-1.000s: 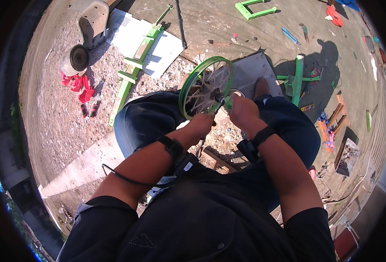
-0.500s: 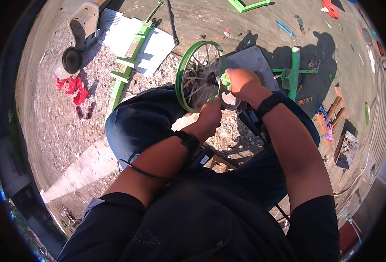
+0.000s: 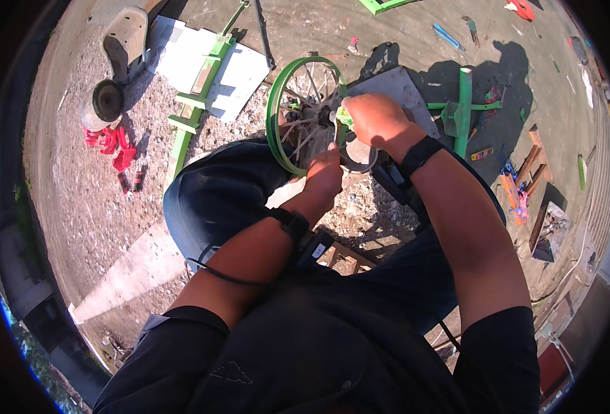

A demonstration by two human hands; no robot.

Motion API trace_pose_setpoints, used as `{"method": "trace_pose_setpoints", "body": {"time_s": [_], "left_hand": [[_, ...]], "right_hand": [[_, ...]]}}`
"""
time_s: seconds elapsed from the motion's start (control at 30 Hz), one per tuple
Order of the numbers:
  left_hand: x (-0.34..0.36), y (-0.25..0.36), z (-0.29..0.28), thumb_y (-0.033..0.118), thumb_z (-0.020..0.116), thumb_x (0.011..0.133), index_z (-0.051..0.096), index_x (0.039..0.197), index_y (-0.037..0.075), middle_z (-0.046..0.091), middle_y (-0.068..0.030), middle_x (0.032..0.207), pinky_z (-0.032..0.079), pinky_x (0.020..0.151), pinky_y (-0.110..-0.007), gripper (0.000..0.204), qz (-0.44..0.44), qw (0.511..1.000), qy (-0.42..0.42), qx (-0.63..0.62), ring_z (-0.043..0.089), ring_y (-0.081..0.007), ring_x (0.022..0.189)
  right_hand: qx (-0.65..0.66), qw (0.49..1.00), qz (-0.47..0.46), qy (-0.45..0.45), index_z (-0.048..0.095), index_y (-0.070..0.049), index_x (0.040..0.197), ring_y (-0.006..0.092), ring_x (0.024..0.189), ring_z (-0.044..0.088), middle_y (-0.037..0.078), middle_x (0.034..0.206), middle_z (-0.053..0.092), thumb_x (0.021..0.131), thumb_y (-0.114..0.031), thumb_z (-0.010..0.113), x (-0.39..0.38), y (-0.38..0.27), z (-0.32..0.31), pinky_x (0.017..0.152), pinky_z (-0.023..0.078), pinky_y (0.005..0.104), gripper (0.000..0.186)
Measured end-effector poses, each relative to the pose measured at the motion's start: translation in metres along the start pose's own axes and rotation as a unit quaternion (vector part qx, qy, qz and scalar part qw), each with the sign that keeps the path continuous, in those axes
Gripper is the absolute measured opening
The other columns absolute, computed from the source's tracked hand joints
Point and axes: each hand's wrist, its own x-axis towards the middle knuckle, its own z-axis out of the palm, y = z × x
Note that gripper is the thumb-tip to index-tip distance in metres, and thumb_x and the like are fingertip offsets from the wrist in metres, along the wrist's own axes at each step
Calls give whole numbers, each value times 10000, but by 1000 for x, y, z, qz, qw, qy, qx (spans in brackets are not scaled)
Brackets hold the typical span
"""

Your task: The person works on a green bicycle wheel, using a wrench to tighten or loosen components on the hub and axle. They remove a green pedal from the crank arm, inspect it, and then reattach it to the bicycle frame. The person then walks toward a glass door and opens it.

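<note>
A spoked wheel with a green rim [image 3: 272, 119] stands upright between my knees, its dark hub facing right. My left hand [image 3: 324, 176] is closed around the lower end of a silver wrench [image 3: 336, 134], whose upper end meets the axle. On the right side of the hub, my right hand [image 3: 379, 120] grips a small green metal part [image 3: 344, 116] by the axle. Its fingertips are partly hidden behind the hand. Below the right hand, a grey ring-shaped part [image 3: 361, 168] shows in part.
To the left lie a long green frame [image 3: 193, 103], a white panel [image 3: 249, 72], a worn seat [image 3: 127, 38] and red parts [image 3: 122, 152]. On the right are a green post [image 3: 464, 103], a blue tool [image 3: 448, 36], wooden pieces [image 3: 536, 162] and a dustpan-like tray [image 3: 548, 231].
Both hands, the wrench and the wheel have shifted slightly left in the picture, and the whole view has moved a little. Both grips look the same.
</note>
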Motion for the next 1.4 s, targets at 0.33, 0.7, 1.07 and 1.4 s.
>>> {"method": "trace_pose_setpoints", "body": {"time_s": [0.33, 0.7, 1.07, 1.4], "left_hand": [[32, -32, 10, 463, 424, 1011, 521, 864, 83, 396, 4, 586, 336, 434, -297, 419, 51, 998, -17, 32, 366, -121, 468], [13, -11, 2, 363, 464, 1015, 564, 887, 51, 414, -1, 589, 328, 453, -292, 352, -8, 993, -68, -101, 374, -121, 484], [15, -5, 6, 293, 450, 994, 610, 963, 63, 544, -22, 727, 405, 544, -283, 282, 10, 990, -88, -114, 483, -125, 613], [45, 62, -47, 219, 730, 786, 583, 1060, -10, 543, -195, 1021, 428, 917, -457, 386, 428, 768, 308, 363, 524, -395, 1021]], "right_hand": [[3, 1000, 18, 7, 627, -65, 1015, 365, 915, 648, 164, 937, 681, 839, -84, 549, -14, 18, 6, 767, 511, 469, 194], [160, 958, 135, 195, 509, -56, 1311, 324, 1056, 613, 165, 1173, 609, 710, -314, 783, -54, 11, 22, 894, 496, 382, 709], [714, 621, 296, 129, 542, -51, 1274, 153, 926, 598, 52, 1052, 622, 980, -333, 571, -47, -47, 115, 758, 505, 320, 408], [750, 563, 315, 145, 563, -30, 1036, 154, 603, 586, 40, 730, 570, 999, -213, 508, -48, -42, 133, 563, 508, 316, 194]]}}
